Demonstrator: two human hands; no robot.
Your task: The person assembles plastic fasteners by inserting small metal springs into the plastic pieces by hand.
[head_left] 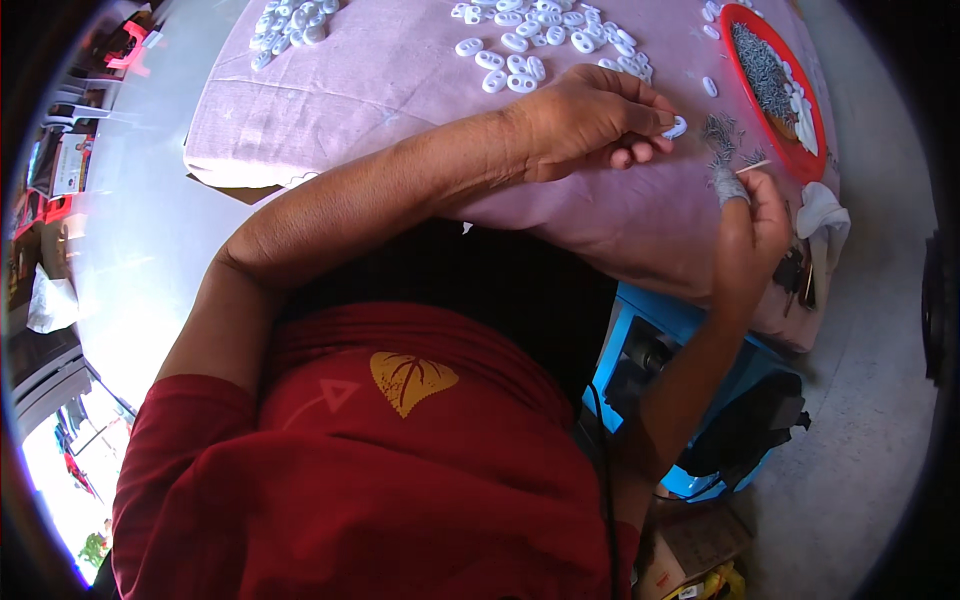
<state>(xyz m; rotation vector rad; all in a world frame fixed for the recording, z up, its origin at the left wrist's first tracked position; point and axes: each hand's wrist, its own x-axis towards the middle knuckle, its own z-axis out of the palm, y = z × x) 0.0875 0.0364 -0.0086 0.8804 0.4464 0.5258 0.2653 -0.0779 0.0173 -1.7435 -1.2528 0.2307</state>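
My left hand [585, 118] reaches across the table and pinches a small white oval plastic piece [676, 127] between thumb and fingertips. My right hand [752, 215] is to the right of it, with one finger wrapped in greyish-white tape. A thin pale stick [754, 166] juts from between its fingers; what else they grip is too small to make out. The taped fingertip lies at the near end of a loose heap of small grey screws [720, 132]. Beyond my left hand, several white two-holed oval pieces [522, 83] are scattered on the pink cloth.
A red tray [733, 14] with grey screws and white pieces stands at the table's right side. Another white heap [292, 22] lies far left. White cloth [822, 215] and dark-handled tools [793, 270] are at the right edge. A blue stool-like frame [615, 335] stands below the table.
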